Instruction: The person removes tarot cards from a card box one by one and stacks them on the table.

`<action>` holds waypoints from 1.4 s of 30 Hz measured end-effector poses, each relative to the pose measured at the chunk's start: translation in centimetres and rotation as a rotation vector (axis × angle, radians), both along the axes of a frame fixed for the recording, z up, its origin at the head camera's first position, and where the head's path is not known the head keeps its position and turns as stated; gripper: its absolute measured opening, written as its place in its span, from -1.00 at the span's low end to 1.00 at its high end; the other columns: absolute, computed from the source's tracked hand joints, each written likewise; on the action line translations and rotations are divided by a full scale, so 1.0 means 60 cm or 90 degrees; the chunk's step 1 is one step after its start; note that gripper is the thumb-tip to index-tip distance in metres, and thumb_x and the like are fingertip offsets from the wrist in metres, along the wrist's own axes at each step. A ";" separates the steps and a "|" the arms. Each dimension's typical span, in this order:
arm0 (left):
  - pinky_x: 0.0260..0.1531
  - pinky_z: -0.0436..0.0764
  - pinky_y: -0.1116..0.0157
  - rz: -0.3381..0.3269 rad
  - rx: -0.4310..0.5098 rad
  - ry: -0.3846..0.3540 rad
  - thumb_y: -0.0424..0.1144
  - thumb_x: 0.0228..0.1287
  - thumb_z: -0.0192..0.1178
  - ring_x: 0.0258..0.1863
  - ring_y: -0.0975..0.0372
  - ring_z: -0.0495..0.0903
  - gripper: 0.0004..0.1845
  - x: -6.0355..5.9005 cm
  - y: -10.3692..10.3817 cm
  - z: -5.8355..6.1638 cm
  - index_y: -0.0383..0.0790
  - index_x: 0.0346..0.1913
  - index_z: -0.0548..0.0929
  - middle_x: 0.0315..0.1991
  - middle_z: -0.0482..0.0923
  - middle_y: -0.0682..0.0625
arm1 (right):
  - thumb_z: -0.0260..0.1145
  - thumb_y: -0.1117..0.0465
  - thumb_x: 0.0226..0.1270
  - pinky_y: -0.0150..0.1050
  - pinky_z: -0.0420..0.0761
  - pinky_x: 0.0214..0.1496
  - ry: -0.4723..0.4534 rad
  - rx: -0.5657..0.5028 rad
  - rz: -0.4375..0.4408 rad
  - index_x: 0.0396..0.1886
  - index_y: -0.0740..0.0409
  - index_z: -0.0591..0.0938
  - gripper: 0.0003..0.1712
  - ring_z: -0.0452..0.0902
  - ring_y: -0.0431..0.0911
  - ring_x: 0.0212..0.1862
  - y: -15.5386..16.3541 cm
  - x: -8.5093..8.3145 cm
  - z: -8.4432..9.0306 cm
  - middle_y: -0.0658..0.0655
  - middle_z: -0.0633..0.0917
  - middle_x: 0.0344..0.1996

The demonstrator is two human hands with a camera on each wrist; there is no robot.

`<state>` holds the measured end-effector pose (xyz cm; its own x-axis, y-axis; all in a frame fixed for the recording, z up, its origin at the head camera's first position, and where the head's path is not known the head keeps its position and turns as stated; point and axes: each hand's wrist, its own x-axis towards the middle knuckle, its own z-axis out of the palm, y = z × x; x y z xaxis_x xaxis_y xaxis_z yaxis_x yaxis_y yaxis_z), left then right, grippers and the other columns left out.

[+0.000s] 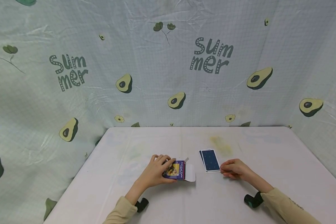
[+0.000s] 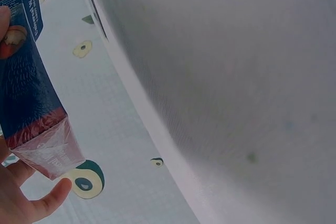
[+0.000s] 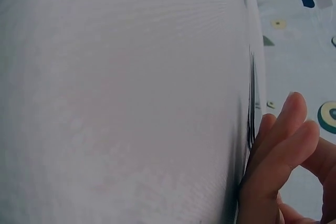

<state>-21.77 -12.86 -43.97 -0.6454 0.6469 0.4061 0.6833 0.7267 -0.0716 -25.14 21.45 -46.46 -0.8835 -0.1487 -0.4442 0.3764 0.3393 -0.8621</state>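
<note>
Lying on the white table [image 1: 268, 174], a blue card box [image 1: 175, 170] with its flap open is gripped by the curled fingers of the left hand [image 1: 156, 170]. Two face-down cards [image 1: 209, 160] are touched at their near corner by the right hand [image 1: 235, 169], fingers loosely bent.

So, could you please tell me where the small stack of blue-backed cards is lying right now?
In the head view, the stack of cards lies on the white table, right of centre, between the open card box and the right hand.
</note>
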 end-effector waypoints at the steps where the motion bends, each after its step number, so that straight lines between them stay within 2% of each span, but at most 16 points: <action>1: -0.05 0.29 0.19 -0.001 0.002 0.001 0.30 -0.19 0.24 -0.15 0.29 0.38 -0.22 0.000 0.000 0.000 -0.04 0.13 0.43 -0.12 0.41 0.11 | 0.19 0.22 0.20 -0.48 0.44 -0.59 -0.002 0.004 0.002 -0.16 0.34 0.52 -0.71 0.55 -0.28 -0.61 0.000 0.001 0.001 -0.02 0.66 -0.57; 6: -0.05 0.29 0.18 0.000 0.003 0.003 0.30 -0.19 0.24 -0.16 0.29 0.38 -0.22 0.000 -0.001 0.001 -0.04 0.13 0.43 -0.12 0.41 0.12 | 0.20 0.18 0.19 -0.48 0.44 -0.58 -0.007 0.008 0.007 -0.12 0.33 0.50 -0.67 0.54 -0.27 -0.60 -0.003 0.006 0.000 -0.01 0.67 -0.54; 13: -0.05 0.29 0.18 -0.002 0.005 0.005 0.29 -0.20 0.25 -0.16 0.29 0.38 -0.22 -0.001 -0.002 0.003 -0.05 0.13 0.44 -0.13 0.42 0.12 | 0.24 0.11 0.15 -0.43 0.47 -0.54 0.029 -0.005 0.033 -0.09 0.33 0.49 -0.57 0.56 -0.28 -0.55 -0.007 0.018 0.008 -0.02 0.69 -0.49; 21: -0.04 0.29 0.18 -0.002 0.004 -0.005 0.29 -0.19 0.24 -0.14 0.29 0.39 -0.22 -0.003 0.000 0.004 -0.04 0.14 0.43 -0.12 0.41 0.11 | 0.18 0.09 0.21 -0.38 0.55 -0.36 0.093 -0.096 0.126 0.02 0.47 0.41 -0.45 0.64 -0.27 -0.33 -0.007 0.027 0.019 -0.04 0.69 -0.34; 27: -0.04 0.29 0.18 -0.001 0.005 -0.006 0.28 -0.18 0.25 -0.14 0.29 0.39 -0.23 -0.004 0.001 0.007 0.00 0.14 0.41 -0.12 0.41 0.11 | 0.14 0.09 0.25 -0.35 0.57 -0.32 0.142 -0.100 0.184 0.05 0.52 0.38 -0.42 0.64 -0.23 -0.28 -0.017 0.031 0.026 0.12 0.68 -0.23; 42: -0.03 0.29 0.19 -0.003 0.001 -0.028 0.29 -0.18 0.24 -0.12 0.30 0.38 -0.22 -0.001 0.003 0.011 0.03 0.16 0.40 -0.10 0.41 0.12 | 0.13 0.03 0.25 -0.30 0.58 -0.33 0.199 -0.089 0.204 0.00 0.49 0.43 -0.43 0.65 -0.14 -0.28 -0.058 0.039 0.040 0.25 0.66 -0.21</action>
